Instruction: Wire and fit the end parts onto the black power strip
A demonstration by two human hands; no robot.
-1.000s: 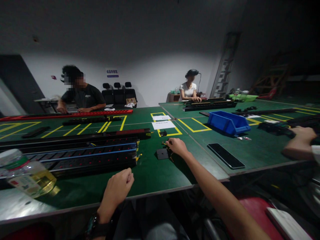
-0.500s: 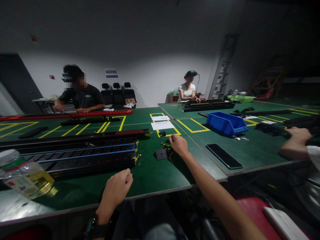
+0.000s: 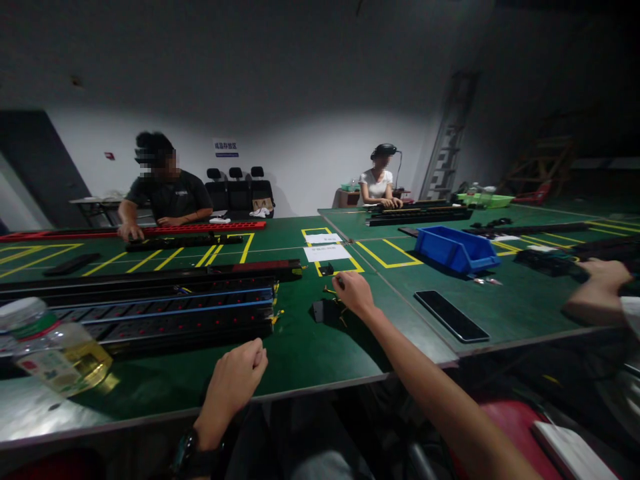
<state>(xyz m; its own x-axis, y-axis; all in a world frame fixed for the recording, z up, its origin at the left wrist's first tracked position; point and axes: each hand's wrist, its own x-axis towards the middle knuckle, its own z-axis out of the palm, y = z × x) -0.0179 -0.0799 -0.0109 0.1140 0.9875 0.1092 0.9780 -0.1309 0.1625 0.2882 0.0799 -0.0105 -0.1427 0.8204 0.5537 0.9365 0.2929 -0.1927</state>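
My left hand (image 3: 239, 373) is closed in a loose fist at the table's near edge; anything inside it is hidden. My right hand (image 3: 353, 293) is further forward, fingers curled together over several small yellow-and-black parts (image 3: 342, 308); what it holds is too small to make out. Just left of it, a dark flat plate (image 3: 319, 311) lies on the green table (image 3: 310, 360). Beyond the fingers sits a small black piece (image 3: 327, 269) near white paper sheets (image 3: 327, 253). Long black rails (image 3: 200, 310) with red dots and blue strips lie to the left.
A bottle (image 3: 55, 353) of yellow liquid stands at the left front. A phone (image 3: 450, 316) and blue bin (image 3: 455, 249) are on the right. Two people (image 3: 183, 193) work across the table; another person's hand (image 3: 600, 283) reaches in at the right.
My right hand has shifted slightly left, over the edge of the dark plate, which is now partly covered. The person at the far left has moved a hand toward the black part on the table.
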